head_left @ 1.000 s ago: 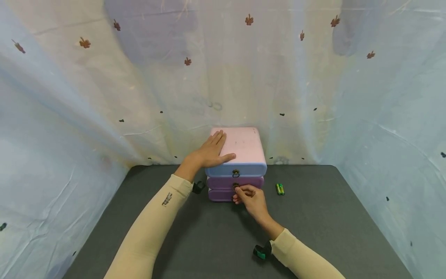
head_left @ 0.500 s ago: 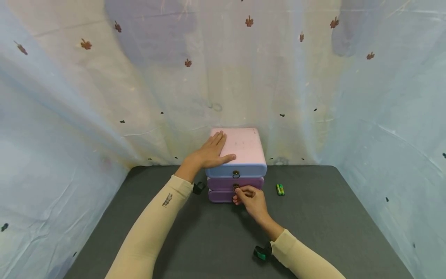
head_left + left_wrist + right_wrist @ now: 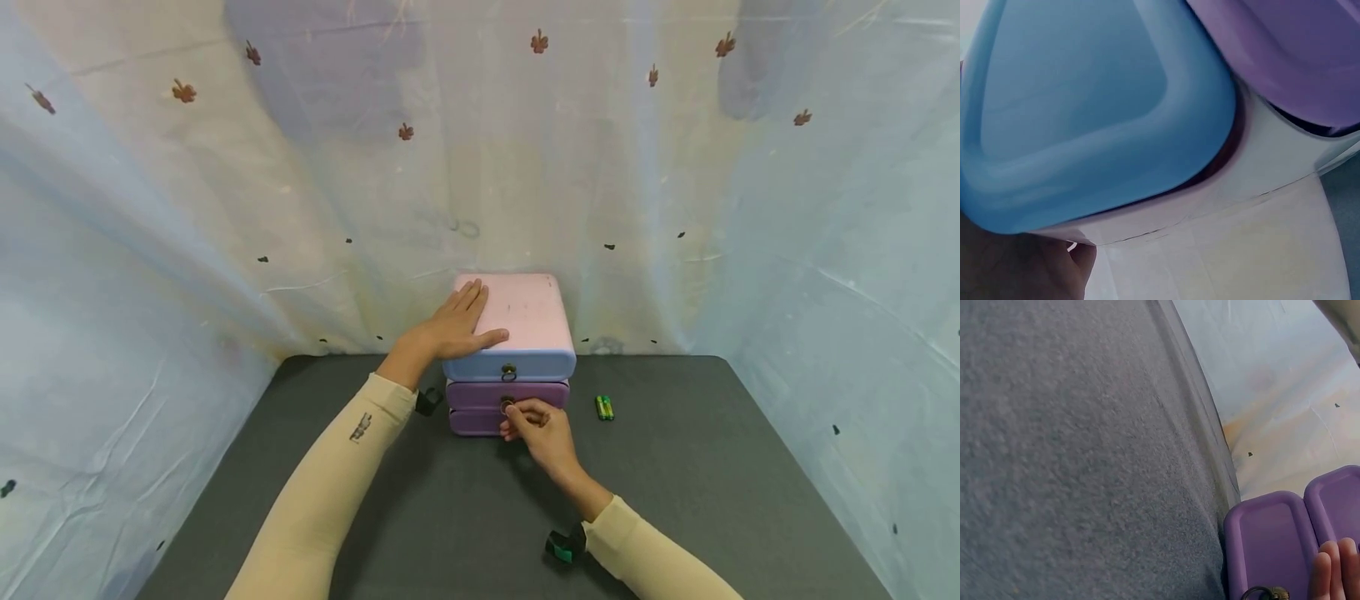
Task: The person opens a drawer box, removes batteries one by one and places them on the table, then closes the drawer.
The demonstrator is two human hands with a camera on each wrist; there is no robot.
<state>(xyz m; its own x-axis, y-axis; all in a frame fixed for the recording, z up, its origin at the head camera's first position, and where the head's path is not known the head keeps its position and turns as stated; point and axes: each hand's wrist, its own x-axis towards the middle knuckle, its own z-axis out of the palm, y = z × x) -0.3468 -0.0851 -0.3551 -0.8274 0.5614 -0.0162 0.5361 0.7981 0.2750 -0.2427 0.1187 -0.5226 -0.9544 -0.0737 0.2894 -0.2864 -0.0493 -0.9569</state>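
Note:
A small chest of drawers [image 3: 525,312] with a pink top stands at the table's back edge. Its top drawer [image 3: 543,365] is blue, and the middle drawer [image 3: 472,396] and bottom drawer [image 3: 471,423] are purple. My left hand [image 3: 450,332] lies flat on the left part of the pink top, fingers spread. With thumb and forefinger, my right hand [image 3: 549,433] pinches the ring pull [image 3: 506,406] of the middle drawer. In the right wrist view, the bottom drawer's ring pull [image 3: 1266,594] shows near my fingers [image 3: 1335,569]. The drawers' insides are hidden.
Two green batteries [image 3: 604,407] lie side by side on the dark grey table [image 3: 675,483], right of the chest. A pale patterned curtain [image 3: 495,167] hangs behind the table and along both sides.

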